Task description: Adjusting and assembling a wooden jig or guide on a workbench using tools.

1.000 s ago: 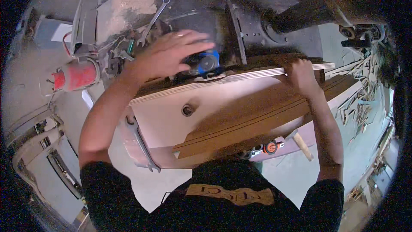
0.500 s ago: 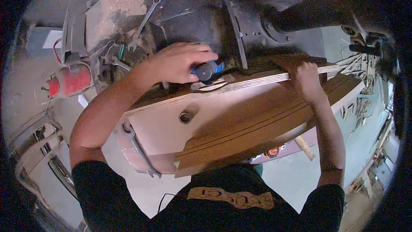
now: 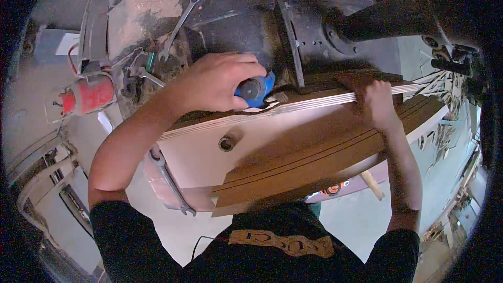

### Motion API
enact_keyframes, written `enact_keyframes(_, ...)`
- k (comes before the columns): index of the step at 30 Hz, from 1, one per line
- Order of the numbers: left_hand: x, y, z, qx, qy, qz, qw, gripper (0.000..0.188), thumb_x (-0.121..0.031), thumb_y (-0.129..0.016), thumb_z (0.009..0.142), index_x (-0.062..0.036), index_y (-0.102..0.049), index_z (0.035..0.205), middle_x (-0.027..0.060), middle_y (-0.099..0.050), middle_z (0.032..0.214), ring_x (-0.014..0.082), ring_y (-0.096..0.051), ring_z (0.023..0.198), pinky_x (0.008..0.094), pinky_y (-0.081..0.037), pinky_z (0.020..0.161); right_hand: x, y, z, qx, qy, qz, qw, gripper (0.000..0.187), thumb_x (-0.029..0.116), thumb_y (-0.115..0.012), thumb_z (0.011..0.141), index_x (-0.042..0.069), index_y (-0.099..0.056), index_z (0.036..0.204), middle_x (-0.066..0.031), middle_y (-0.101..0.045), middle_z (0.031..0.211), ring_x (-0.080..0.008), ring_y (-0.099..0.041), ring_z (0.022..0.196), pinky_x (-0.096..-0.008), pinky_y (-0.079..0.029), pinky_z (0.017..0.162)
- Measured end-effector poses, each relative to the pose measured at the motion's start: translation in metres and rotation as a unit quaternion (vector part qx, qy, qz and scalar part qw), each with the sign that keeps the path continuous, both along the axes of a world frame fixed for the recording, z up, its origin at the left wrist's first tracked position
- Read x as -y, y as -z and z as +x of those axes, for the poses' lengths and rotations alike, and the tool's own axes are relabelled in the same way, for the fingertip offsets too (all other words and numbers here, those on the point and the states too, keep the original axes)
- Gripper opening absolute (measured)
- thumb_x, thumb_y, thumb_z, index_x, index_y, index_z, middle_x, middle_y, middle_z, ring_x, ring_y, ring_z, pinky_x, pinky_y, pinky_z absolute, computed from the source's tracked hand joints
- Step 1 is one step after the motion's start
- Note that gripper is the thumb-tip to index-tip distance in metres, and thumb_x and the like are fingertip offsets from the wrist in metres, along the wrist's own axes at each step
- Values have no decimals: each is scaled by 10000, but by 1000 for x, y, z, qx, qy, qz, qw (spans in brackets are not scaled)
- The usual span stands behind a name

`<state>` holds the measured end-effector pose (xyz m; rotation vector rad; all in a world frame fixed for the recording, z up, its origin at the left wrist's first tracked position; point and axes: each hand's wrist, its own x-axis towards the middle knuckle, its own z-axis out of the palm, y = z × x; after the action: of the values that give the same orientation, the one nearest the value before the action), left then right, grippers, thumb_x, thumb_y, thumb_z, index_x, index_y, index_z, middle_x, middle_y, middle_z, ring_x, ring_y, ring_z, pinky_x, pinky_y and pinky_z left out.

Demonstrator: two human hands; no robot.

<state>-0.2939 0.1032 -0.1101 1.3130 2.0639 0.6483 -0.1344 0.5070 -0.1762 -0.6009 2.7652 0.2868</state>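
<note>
I'm mid-pass along the board (image 3: pixel 293 109) edge — left hand (image 3: pixel 217 81) wrapped tight round the blue tool (image 3: pixel 255 89), right hand (image 3: pixel 378 104) clamped on the board — next, I'd judge, a steady push rightward.

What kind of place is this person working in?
Most likely a woodworking or repair workshop. The left hand grips a blue power tool against the edge of a plywood board, the right hand steadies that board, and wrenches lie on a grimy bench.
</note>
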Motion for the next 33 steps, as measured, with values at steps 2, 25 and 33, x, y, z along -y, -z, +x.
enact_keyframes(2, 0, -5, 1, -5, -3, 14, 1000, 544, -182, -841, 715, -38, -654, 1206, 148, -652, 1195, 374, -638, 1142, 440, -523, 971, -2, 4, 3, -11, 20, -8, 1000, 671, 427, -802, 765, 207, -663, 1383, -98, -630, 787, -311, -577, 766, -460, -423, 660)
enact_keyframes(25, 167, -81, 187, -64, -244, -77, 965, 729, -190, -917, 631, -116, -655, 1308, 79, -653, 1342, 314, -611, 1239, 451, -460, 1072, 88, -118, 14, -70, 35, -298, 951, 461, 230, -807, 875, 79, -683, 1292, -164, -702, 1242, -379, -644, 1214, -454, -501, 1068)
enact_keyframes(33, 200, 28, 243, -87, -319, -118, 937, 705, -199, -894, 689, -120, -614, 1331, 88, -642, 1327, 328, -604, 1237, 443, -474, 1073, 262, -66, 28, 170, -128, -368, 905, 434, 351, -747, 896, 124, -674, 1259, -148, -667, 1268, -344, -633, 1208, -464, -506, 1047)
